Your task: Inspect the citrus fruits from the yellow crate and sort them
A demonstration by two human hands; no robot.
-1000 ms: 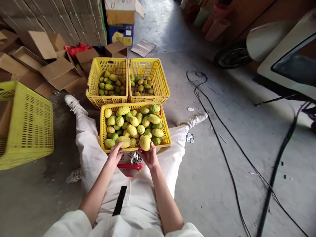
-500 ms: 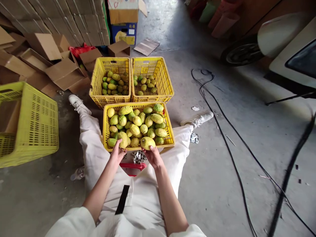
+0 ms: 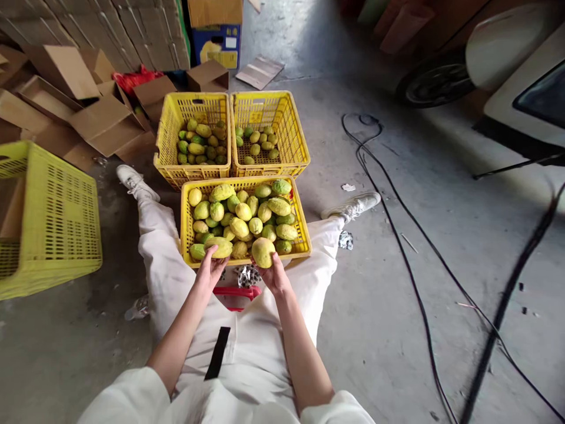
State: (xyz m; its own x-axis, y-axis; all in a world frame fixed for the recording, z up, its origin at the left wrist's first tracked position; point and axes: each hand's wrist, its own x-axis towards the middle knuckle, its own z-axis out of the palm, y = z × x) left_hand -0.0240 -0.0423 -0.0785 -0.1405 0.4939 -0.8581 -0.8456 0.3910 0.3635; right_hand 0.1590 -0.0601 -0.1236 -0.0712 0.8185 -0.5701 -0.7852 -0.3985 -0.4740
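Note:
I sit on the floor with a yellow crate [image 3: 300, 229] of yellow-green fruit between my legs. My right hand [image 3: 274, 275] holds one yellow fruit [image 3: 263, 252] at the crate's near edge. My left hand [image 3: 210, 270] grips another long yellow fruit [image 3: 219, 246] that still lies in the crate's near left corner. Two more yellow crates stand behind: the left crate [image 3: 165, 141] holds several greener fruit, the right crate [image 3: 293, 138] holds fewer, smaller ones.
A larger yellow crate [image 3: 48, 218] stands at my left. Flattened and open cardboard boxes [image 3: 97, 121] pile up at the back left. Black cables [image 3: 397, 235] run across the concrete floor at right. A vehicle [image 3: 503, 70] is parked at far right. A red tool [image 3: 233, 292] lies on my lap.
My left hand has closed on a long fruit in the crate's near corner. My right hand has turned its fruit and kept it at the crate's edge. The camera shifted slightly.

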